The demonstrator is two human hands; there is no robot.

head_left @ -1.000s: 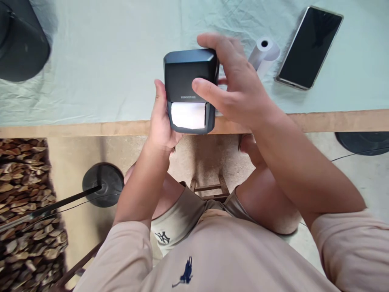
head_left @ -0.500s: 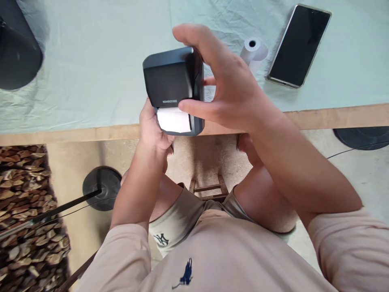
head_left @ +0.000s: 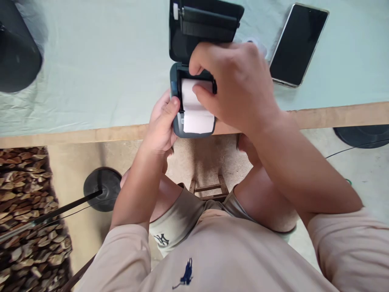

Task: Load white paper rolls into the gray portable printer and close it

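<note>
Your left hand (head_left: 162, 125) gripped the small printer (head_left: 194, 69) at the table (head_left: 91, 73) edge, its lid swung open. Your right hand (head_left: 234, 87) pinched the white paper roll (head_left: 196, 109) inside it, the smartphone (head_left: 296, 44) nearby.

A cloth-covered table (head_left: 91, 73) carries a phone (head_left: 296, 44) and a dark object (head_left: 16, 48).

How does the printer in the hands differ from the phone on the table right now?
The printer is held at the table edge by the left hand, while the phone lies untouched on the green cloth. The printer is boxy with its lid flipped open and white paper showing; the phone is flat and thin. Both are dark.
</note>
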